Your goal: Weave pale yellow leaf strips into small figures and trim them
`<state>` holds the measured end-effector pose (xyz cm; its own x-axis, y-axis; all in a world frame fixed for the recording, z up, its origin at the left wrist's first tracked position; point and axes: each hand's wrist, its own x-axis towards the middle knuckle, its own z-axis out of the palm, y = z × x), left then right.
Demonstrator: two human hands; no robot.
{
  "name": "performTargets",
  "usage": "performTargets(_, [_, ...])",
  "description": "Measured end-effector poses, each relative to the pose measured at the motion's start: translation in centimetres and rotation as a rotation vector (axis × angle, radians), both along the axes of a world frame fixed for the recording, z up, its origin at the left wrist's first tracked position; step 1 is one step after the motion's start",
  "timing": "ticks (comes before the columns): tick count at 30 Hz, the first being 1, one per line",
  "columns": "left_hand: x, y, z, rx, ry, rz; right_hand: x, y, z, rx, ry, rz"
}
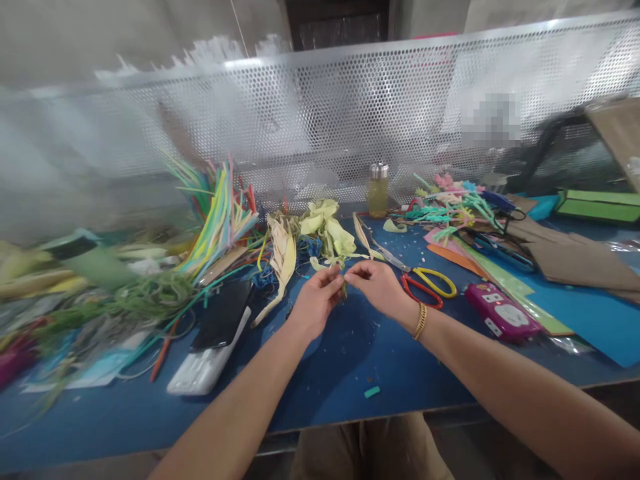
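My left hand (314,303) and my right hand (379,287) meet over the middle of the blue table (350,373). Both pinch a small thin greenish stem (344,287) between their fingertips. A gold bangle (421,321) sits on my right wrist. Just behind the hands lies a heap of pale yellow-green dried leaf strips (327,230). Red and yellow handled scissors (425,283) lie right of my right hand.
A black phone (223,313) rests on a white keypad device (203,370) at left, beside coloured sticks (220,213) and green fibre. A purple power strip (500,313), brown paper (565,257), a small jar (379,190) and a perforated metal screen (350,113) stand beyond.
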<state>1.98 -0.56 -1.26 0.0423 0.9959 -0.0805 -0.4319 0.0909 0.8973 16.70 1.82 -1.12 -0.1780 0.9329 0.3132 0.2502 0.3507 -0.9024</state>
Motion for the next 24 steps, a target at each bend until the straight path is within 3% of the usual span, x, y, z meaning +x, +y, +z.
performTargets(6, [-0.2,0.1,0.0,-0.032,0.012,-0.038,0.1,0.0,0.4,0.045,-0.052,0.074])
performTargets(13, [-0.6,0.0,0.4,-0.168,0.009,-0.161,1.8,0.4,2.0,-0.318,0.083,0.340])
performTargets(20, [-0.6,-0.1,0.2,-0.054,0.272,-0.141,2.1,0.5,2.4,-0.435,-0.010,0.293])
performTargets(24, [-0.4,-0.1,0.0,-0.020,0.360,-0.119,1.7,0.4,1.9,-0.468,0.056,0.233])
